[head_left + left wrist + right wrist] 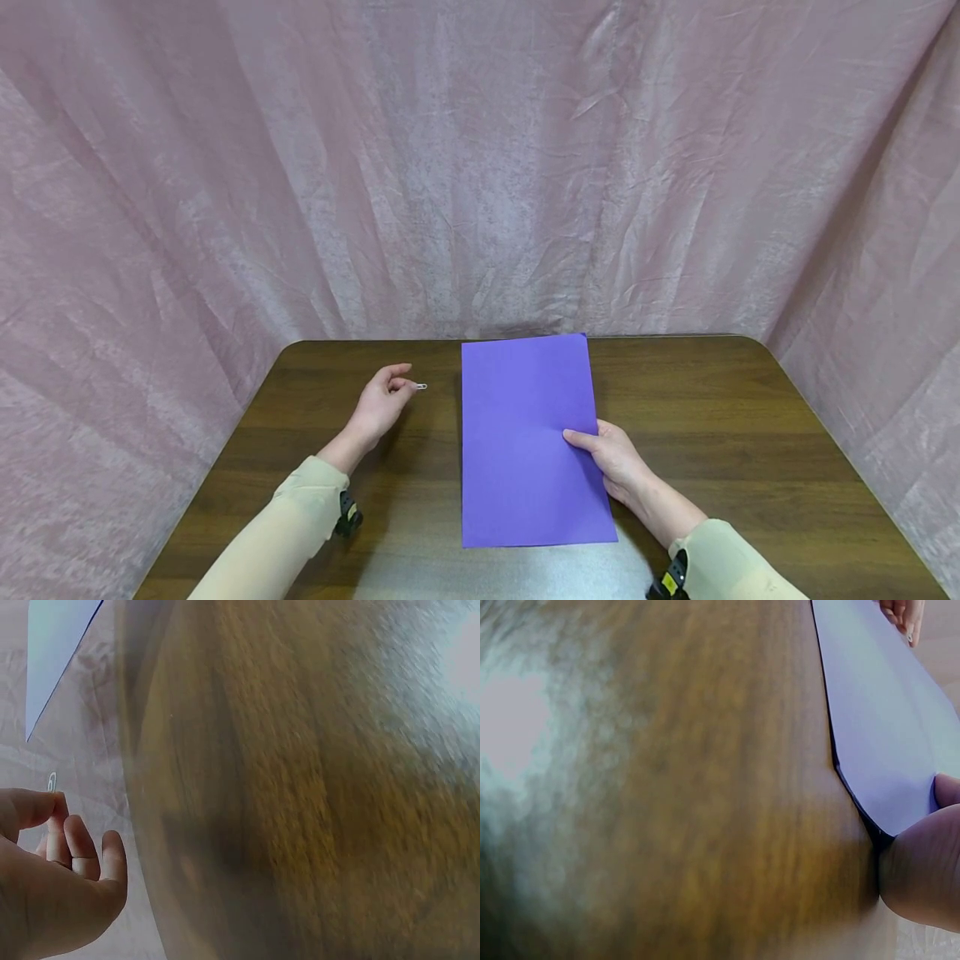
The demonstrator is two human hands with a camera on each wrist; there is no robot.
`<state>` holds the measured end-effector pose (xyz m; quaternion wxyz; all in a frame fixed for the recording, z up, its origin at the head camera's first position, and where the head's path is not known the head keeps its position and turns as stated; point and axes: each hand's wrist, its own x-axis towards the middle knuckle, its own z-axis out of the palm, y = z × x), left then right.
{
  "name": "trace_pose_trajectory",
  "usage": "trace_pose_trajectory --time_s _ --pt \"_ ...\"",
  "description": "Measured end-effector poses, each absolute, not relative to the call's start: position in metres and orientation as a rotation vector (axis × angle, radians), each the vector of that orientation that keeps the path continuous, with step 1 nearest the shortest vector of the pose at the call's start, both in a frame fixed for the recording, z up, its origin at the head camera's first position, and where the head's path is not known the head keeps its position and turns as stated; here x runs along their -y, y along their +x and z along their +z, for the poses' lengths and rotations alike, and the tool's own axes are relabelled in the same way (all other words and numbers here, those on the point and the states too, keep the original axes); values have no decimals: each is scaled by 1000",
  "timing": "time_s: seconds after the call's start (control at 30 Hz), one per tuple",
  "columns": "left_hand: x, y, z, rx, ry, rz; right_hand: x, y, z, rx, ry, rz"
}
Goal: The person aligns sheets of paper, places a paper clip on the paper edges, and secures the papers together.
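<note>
My left hand (382, 402) pinches a small white paper clip (422, 387) between thumb and forefinger, to the left of the paper. In the left wrist view the paper clip (52, 782) stands up from the fingertips, and the other fingers are loosely bent. A purple sheet of paper (525, 450) is in front of me, upright in the head view. On its right edge my right hand (618, 462) grips it, thumb on top and the fingers hidden underneath. The right wrist view shows the paper (885, 727) bowed near the thumb.
Both hands are over a brown wood-grain table (720, 417) with rounded far corners. Pink velvet-like curtains (480, 167) hang behind it and at the sides. Light glares off the table's near part. A dark wrist device (348, 512) sits on the left sleeve.
</note>
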<state>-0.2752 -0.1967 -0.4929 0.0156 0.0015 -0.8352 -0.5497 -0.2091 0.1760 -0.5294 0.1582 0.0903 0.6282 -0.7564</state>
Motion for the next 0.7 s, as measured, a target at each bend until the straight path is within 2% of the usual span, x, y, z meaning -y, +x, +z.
trace_pose_trajectory --time_s 0.7 --pt "182 -281 -482 2537 57 -1842 -176 -208 -526 -1824 259 -2149"
